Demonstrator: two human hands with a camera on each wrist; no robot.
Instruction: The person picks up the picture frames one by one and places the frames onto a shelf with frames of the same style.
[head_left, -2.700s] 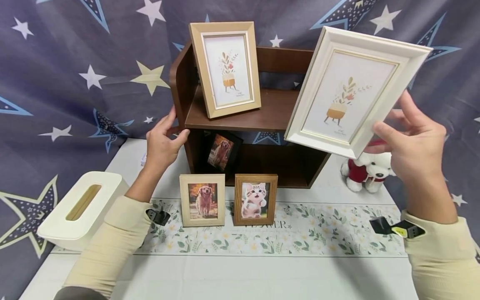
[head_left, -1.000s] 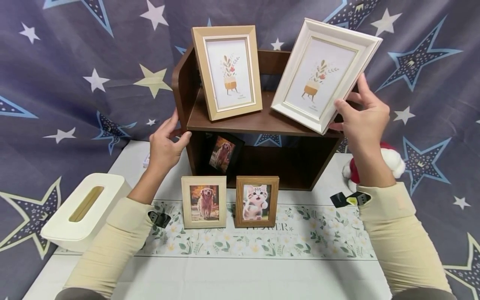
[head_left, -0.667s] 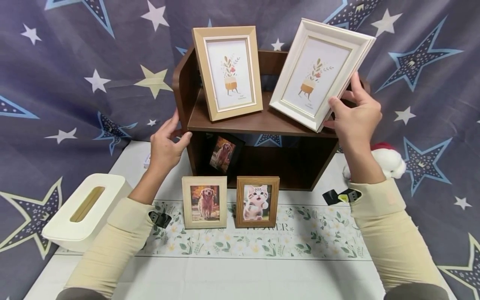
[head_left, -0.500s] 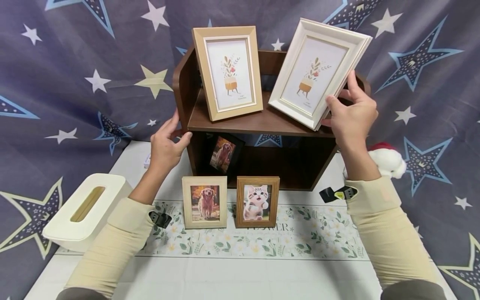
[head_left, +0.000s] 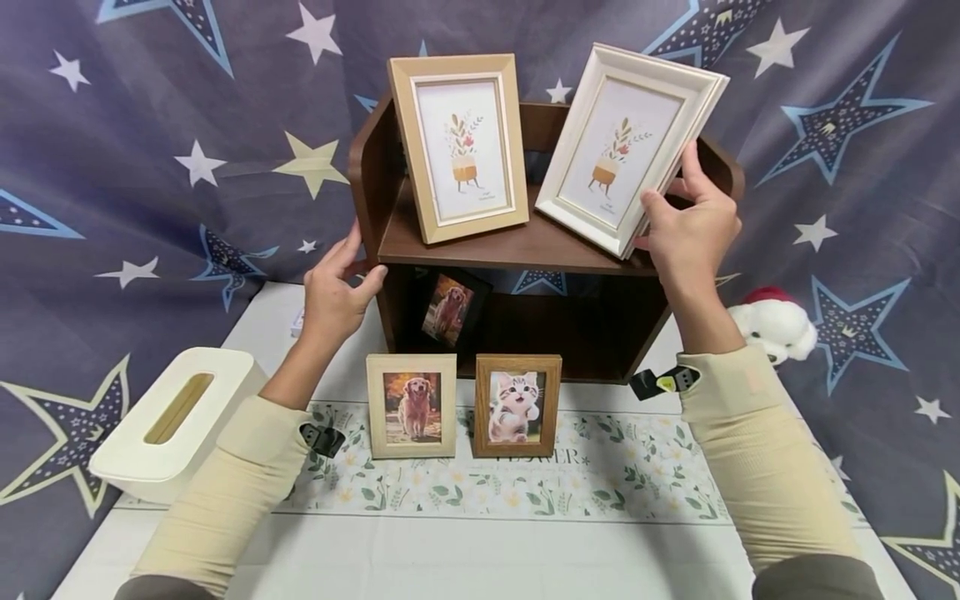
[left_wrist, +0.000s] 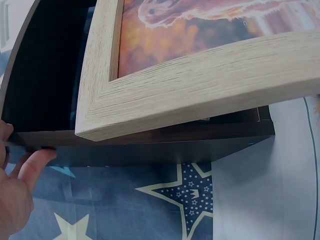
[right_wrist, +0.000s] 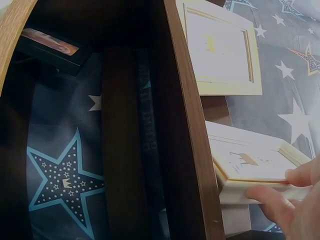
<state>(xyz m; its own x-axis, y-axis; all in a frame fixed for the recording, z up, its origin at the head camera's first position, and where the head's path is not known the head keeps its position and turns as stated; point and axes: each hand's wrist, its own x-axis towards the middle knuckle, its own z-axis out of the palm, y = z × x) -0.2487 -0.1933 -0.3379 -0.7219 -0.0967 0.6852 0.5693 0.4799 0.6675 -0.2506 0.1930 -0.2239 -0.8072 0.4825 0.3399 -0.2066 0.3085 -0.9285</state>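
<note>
My right hand (head_left: 693,229) grips a white picture frame (head_left: 558,187) by its right edge, thumb at the front. The frame leans to the right over the upper shelf of a dark brown wooden bookshelf (head_left: 551,244), its lower corner close to the shelf's front edge. In the right wrist view this white frame (right_wrist: 250,176) shows beside a tan one. My left hand (head_left: 333,292) rests against the shelf's left side panel, its thumb (left_wrist: 37,165) touching near the front edge. Left of the white frame, a tan picture frame (head_left: 417,150) stands on the same shelf.
A black frame (head_left: 471,310) with a dog photo leans in the lower compartment. A pale frame (head_left: 375,408) and a brown frame (head_left: 555,408) stand in front on the floral runner (head_left: 517,498). A white tissue box (head_left: 112,446) sits left, a plush dog (head_left: 776,325) right.
My right hand has carried the white frame leftward and inward over the upper shelf, then a little further left beside the tan frame. My left hand has kept its place on the shelf's side.
</note>
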